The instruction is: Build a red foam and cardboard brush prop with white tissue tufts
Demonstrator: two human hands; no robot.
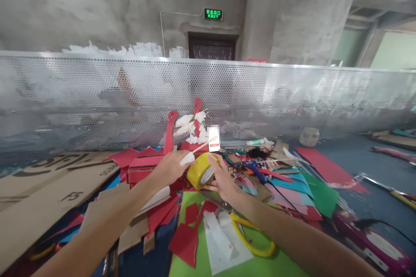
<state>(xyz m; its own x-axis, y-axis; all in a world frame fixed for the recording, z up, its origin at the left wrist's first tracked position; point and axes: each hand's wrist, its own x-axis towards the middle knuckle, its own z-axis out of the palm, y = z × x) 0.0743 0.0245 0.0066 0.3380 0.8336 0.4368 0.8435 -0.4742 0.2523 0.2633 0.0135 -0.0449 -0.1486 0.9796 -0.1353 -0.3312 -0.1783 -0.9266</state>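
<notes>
Near the middle of the table my right hand grips a roll of yellow tape, thumb on its near side and fingers beneath. Just left of the roll, my left hand is closed round a thin wooden stick with white paper wrapped at its lower end. Beyond the hands stand red hooked shapes with white paper pieces beside them. A phone with a lit screen is upright behind the tape.
Yellow-handled scissors lie on a green sheet with red and white scraps. Cardboard covers the left. Coloured paper, a glue gun and a purple device are at right. A perforated metal screen stands behind.
</notes>
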